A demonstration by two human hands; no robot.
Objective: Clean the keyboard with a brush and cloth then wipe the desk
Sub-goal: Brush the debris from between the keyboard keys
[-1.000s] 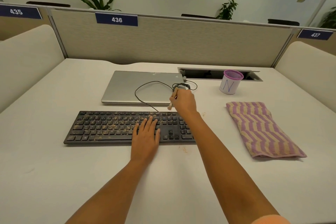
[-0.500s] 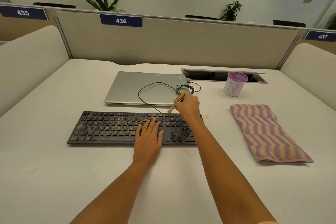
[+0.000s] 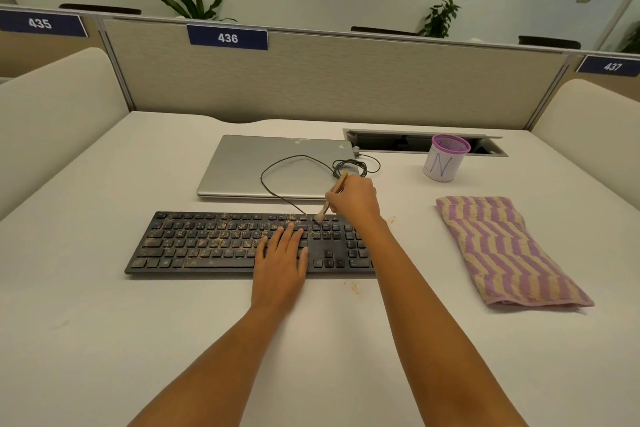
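Observation:
A black keyboard speckled with tan crumbs lies across the middle of the white desk. My left hand rests flat on its keys near the middle, fingers straight. My right hand grips a small wooden-handled brush, whose bristle tip touches the keys in the keyboard's upper right part. A folded purple-and-tan striped cloth lies on the desk to the right, apart from both hands.
A shut silver laptop lies behind the keyboard with a black cable looped over it. A purple-rimmed cup stands by a cable slot at the back right. Crumbs dot the desk. Partition walls enclose the desk.
My right hand has brought the brush down from above the keyboard's back edge until its bristles touch the upper right keys. My left hand has stayed flat on the keys.

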